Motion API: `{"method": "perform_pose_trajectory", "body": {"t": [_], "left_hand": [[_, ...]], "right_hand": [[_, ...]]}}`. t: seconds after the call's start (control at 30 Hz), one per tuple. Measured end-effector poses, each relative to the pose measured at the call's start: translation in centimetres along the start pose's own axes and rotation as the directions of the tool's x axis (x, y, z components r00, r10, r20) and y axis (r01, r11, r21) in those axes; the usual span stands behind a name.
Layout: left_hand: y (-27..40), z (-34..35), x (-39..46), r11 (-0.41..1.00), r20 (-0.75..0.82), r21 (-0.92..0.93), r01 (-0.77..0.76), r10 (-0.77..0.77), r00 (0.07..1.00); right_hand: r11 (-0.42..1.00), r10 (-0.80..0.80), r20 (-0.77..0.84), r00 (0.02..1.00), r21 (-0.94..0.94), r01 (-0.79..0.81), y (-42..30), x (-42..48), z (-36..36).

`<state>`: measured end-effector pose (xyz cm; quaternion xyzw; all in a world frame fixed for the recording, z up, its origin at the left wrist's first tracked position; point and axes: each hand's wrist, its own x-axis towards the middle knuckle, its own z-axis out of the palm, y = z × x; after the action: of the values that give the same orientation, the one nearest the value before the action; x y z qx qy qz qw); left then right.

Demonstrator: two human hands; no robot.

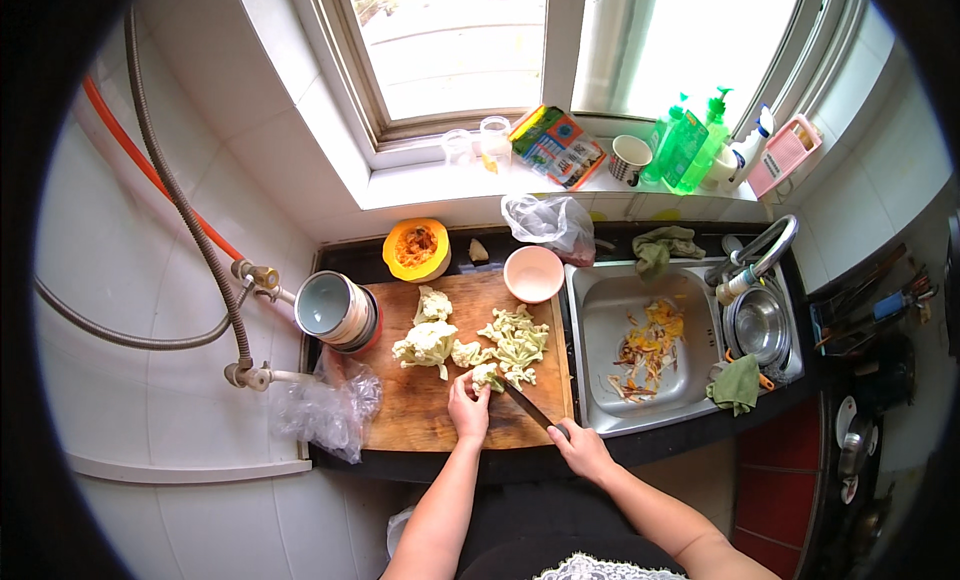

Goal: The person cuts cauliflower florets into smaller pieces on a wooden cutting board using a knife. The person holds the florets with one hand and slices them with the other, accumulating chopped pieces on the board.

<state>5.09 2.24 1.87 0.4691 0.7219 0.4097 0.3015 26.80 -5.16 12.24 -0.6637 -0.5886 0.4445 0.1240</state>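
My left hand [468, 409] holds a small cauliflower floret [486, 377] over the front part of a wooden cutting board [405, 422]. In my right hand [582, 446] is the handle of a kitchen knife [529, 406], its dark blade pointing up and left, with the tip end at the floret. Just beyond, cut cauliflower pieces [517, 338] lie in a pile on the board's right side. Larger cauliflower chunks [426, 344] rest left of the pile. A pink bowl [534, 274] stands at the board's back right corner.
A halved pumpkin [417, 250] and a clear plastic bag [551, 223] sit behind the board. Stacked bowls [330, 310] and crumpled plastic [330, 407] are at left. To the right, a steel sink [600, 302] holds peelings [651, 347]; a green cloth [735, 385] hangs on its rim.
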Motion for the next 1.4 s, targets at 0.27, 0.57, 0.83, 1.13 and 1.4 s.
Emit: {"method": "perform_pose_trajectory", "body": {"t": [0.27, 0.57, 0.83, 1.13, 1.4], "left_hand": [[1.3, -0.4, -0.7, 0.992, -0.053, 0.114, -0.044, 0.05, 0.997], [1.8, -0.5, -0.7, 0.993, -0.002, 0.117, 0.002, -0.002, 1.0], [1.9, -0.5, -0.6, 0.993, -0.008, 0.115, 0.024, -0.024, 1.0], [1.0, -0.3, -0.3, 0.991, 0.006, 0.127, -0.038, 0.038, 0.999], [-0.2, -0.2, -0.4, 0.975, -0.015, 0.17, -0.142, 0.147, 0.989]], "right_hand": [[0.985, 0.063, 0.068, 0.996, -0.166, -0.05, -3.1, -0.3, -0.3], [0.995, 0.037, 0.004, 0.999, -0.089, -0.037, -2.8, -0.9, -0.1], [0.994, 0.0, -0.022, 1.0, -0.11, -0.003, -3.2, -0.6, -0.4], [0.97, 0.025, 0.114, 0.993, -0.244, 0.004, -4.8, 1.0, -2.3], [0.974, -0.001, 0.075, 0.997, -0.226, 0.018, -1.2, 2.0, 0.2]]}}
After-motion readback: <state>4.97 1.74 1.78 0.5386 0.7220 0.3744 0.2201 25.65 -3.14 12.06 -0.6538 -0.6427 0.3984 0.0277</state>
